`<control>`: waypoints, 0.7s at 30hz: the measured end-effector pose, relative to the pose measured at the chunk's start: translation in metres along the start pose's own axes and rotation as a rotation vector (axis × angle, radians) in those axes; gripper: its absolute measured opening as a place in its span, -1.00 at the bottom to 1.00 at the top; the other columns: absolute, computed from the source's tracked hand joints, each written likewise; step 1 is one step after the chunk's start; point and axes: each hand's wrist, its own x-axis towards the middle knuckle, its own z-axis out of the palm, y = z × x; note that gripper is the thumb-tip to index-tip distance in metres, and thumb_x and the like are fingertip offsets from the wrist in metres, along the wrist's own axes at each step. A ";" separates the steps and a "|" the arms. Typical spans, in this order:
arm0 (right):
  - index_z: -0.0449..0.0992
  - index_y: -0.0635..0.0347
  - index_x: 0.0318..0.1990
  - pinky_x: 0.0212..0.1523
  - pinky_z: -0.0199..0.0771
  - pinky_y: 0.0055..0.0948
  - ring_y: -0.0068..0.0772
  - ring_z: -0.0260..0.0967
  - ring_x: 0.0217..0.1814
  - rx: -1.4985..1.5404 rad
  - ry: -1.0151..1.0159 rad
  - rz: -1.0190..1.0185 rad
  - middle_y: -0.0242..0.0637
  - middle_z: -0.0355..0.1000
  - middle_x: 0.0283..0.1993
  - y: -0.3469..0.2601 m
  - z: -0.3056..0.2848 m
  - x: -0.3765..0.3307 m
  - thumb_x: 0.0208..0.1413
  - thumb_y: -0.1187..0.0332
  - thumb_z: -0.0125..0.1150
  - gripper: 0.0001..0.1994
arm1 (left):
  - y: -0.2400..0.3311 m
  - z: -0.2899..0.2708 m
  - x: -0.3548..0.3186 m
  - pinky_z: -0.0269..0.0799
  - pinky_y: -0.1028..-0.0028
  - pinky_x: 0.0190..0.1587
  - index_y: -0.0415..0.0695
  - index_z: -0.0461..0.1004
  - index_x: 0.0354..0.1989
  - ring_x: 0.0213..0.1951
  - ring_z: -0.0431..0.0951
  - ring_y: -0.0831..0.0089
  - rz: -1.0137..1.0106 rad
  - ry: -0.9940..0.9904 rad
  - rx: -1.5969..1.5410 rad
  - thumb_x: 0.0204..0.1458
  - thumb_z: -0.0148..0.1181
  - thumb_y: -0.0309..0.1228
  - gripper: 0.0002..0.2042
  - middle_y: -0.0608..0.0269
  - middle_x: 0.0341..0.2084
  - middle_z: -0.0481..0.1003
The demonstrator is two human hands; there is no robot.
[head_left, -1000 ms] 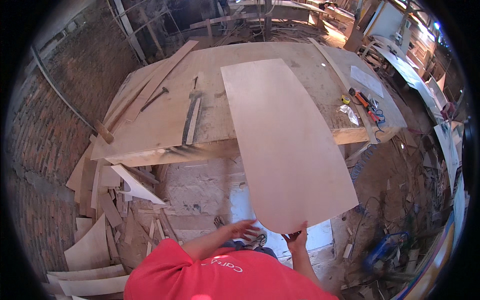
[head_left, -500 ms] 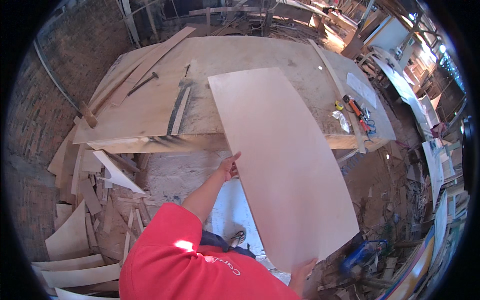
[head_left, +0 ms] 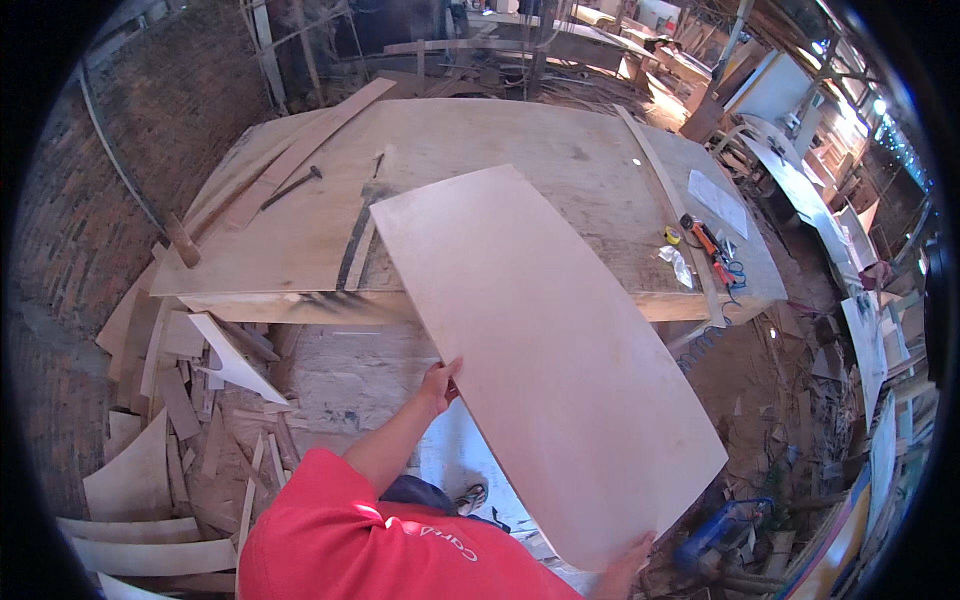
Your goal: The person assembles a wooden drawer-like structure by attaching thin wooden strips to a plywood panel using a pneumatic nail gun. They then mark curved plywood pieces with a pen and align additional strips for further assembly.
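Observation:
A large pale plywood panel (head_left: 545, 350) with one curved long side is held up in front of me, tilted, its far end over the front of a big wooden worktable (head_left: 480, 125). My left hand (head_left: 440, 385) grips its left edge, thumb on the upper face and the other fingers mostly hidden beneath. Down at the near right corner, my right hand (head_left: 628, 568) holds the panel's lower edge, its fingers partly hidden by the board.
On the table lie a hammer (head_left: 292, 188), long wooden strips (head_left: 310, 150), an orange-and-black air tool (head_left: 705, 245), a yellow tape measure (head_left: 672, 236) and a paper sheet (head_left: 718, 203). Plywood offcuts (head_left: 130, 470) crowd the left floor. A blue crate (head_left: 725, 530) stands lower right.
The panel has turned anticlockwise, its far end swinging left and nearer to me. Both hands keep their grip; the left has moved down and slightly left, the right slightly right and down.

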 end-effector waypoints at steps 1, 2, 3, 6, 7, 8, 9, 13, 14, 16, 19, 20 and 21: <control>0.29 0.36 0.39 0.30 0.43 -0.15 -0.03 0.38 0.33 -0.148 -0.039 -0.147 0.03 0.34 0.39 0.025 -0.036 0.033 0.44 0.06 -0.04 -0.42 | -0.003 0.007 -0.012 0.64 0.18 -0.05 -0.06 0.42 0.13 -0.09 0.64 0.30 -0.005 -0.007 -0.014 0.20 0.34 -0.24 -0.61 0.22 -0.06 0.59; 0.28 0.37 0.40 0.33 0.39 -0.16 -0.05 0.35 0.35 -0.233 -0.094 -0.191 0.01 0.33 0.39 0.032 -0.048 0.052 0.45 0.03 -0.07 -0.40 | -0.003 0.008 -0.028 0.64 0.17 -0.02 -0.06 0.42 0.13 -0.07 0.63 0.30 0.001 0.006 -0.027 0.20 0.34 -0.24 -0.61 0.22 -0.04 0.58; 0.27 0.37 0.40 0.35 0.36 -0.17 -0.08 0.32 0.37 -0.316 -0.149 -0.243 -0.02 0.32 0.40 0.035 -0.059 0.070 0.46 -0.01 -0.09 -0.37 | -0.001 0.006 -0.042 0.63 0.16 0.00 -0.05 0.41 0.13 -0.05 0.63 0.29 0.010 0.020 -0.044 0.21 0.34 -0.24 -0.61 0.21 -0.03 0.58; 0.19 0.37 0.45 0.46 0.20 -0.21 -0.17 0.20 0.47 -0.251 -0.287 -0.060 -0.11 0.23 0.47 0.005 -0.026 0.075 0.48 -0.09 -0.15 -0.31 | -0.003 -0.033 -0.072 0.63 0.18 0.00 -0.05 0.40 0.13 -0.05 0.63 0.27 0.033 0.104 -0.145 0.22 0.32 -0.24 -0.62 0.20 -0.02 0.58; 0.22 0.39 0.43 0.44 0.22 -0.22 -0.17 0.23 0.44 -0.156 -0.272 0.033 -0.11 0.26 0.45 -0.027 0.006 0.055 0.47 -0.07 -0.11 -0.32 | -0.005 -0.047 -0.083 0.63 0.17 0.00 -0.05 0.40 0.13 -0.04 0.63 0.26 0.052 0.137 -0.162 0.23 0.32 -0.24 -0.63 0.20 -0.02 0.57; 0.24 0.41 0.42 0.43 0.25 -0.23 -0.18 0.26 0.42 -0.059 -0.243 0.116 -0.10 0.29 0.43 -0.049 0.028 0.044 0.47 -0.06 -0.07 -0.33 | -0.007 -0.055 -0.092 0.63 0.16 0.00 -0.06 0.40 0.12 -0.03 0.63 0.25 0.067 0.154 -0.180 0.23 0.31 -0.24 -0.63 0.19 -0.01 0.57; 0.27 0.43 0.39 0.39 0.28 -0.24 -0.19 0.30 0.38 -0.093 -0.242 0.087 -0.11 0.33 0.39 -0.055 0.034 0.047 0.46 -0.04 -0.02 -0.34 | -0.008 -0.055 -0.097 0.63 0.16 0.00 -0.06 0.40 0.12 -0.02 0.63 0.23 0.077 0.156 -0.193 0.23 0.31 -0.23 -0.63 0.19 -0.01 0.57; 0.37 0.47 0.30 0.23 0.41 -0.30 -0.21 0.42 0.22 -0.124 -0.300 0.031 -0.12 0.43 0.28 -0.089 0.106 0.048 0.41 -0.02 0.10 -0.36 | -0.015 -0.102 -0.104 0.61 0.12 0.03 -0.05 0.37 0.08 0.00 0.63 0.21 0.126 0.187 -0.296 0.24 0.31 -0.22 -0.65 0.19 -0.02 0.56; 0.38 0.48 0.29 0.19 0.44 -0.31 -0.21 0.45 0.19 -0.111 -0.302 0.027 -0.12 0.44 0.26 -0.099 0.124 0.040 0.40 -0.03 0.12 -0.36 | -0.012 -0.103 -0.112 0.60 0.12 0.03 -0.05 0.37 0.07 0.00 0.63 0.21 0.138 0.227 -0.310 0.24 0.31 -0.21 -0.65 0.19 -0.03 0.56; 0.41 0.49 0.25 0.17 0.46 -0.32 -0.23 0.48 0.14 -0.218 -0.327 0.039 -0.11 0.47 0.23 -0.100 0.145 0.063 0.38 -0.02 0.16 -0.37 | -0.013 -0.112 -0.122 0.59 0.12 0.03 -0.04 0.36 0.05 -0.01 0.62 0.22 0.149 0.271 -0.334 0.24 0.30 -0.19 -0.65 0.20 -0.05 0.56; 0.48 0.48 0.18 0.13 0.49 -0.33 -0.26 0.51 0.08 -0.328 -0.410 -0.027 -0.10 0.53 0.14 -0.098 0.177 0.115 0.34 0.00 0.21 -0.41 | -0.013 -0.118 -0.127 0.55 0.12 0.01 0.00 0.36 0.06 0.00 0.58 0.24 0.149 0.288 -0.306 0.27 0.26 -0.11 -0.65 0.25 -0.07 0.54; 0.50 0.48 0.16 0.11 0.49 -0.33 -0.27 0.52 0.06 -0.355 -0.445 -0.061 -0.11 0.55 0.11 -0.099 0.191 0.128 0.33 0.01 0.23 -0.42 | -0.009 -0.113 -0.133 0.54 0.11 0.01 0.00 0.36 0.07 0.01 0.58 0.23 0.142 0.282 -0.315 0.27 0.25 -0.10 -0.65 0.26 -0.07 0.53; 0.53 0.47 0.11 0.08 0.51 -0.33 -0.29 0.53 0.04 -0.400 -0.408 -0.089 -0.13 0.57 0.05 -0.101 0.206 0.136 0.31 0.00 0.24 -0.43 | -0.006 -0.110 -0.138 0.54 0.10 0.02 0.00 0.36 0.08 0.01 0.58 0.23 0.133 0.280 -0.321 0.27 0.24 -0.10 -0.64 0.27 -0.08 0.53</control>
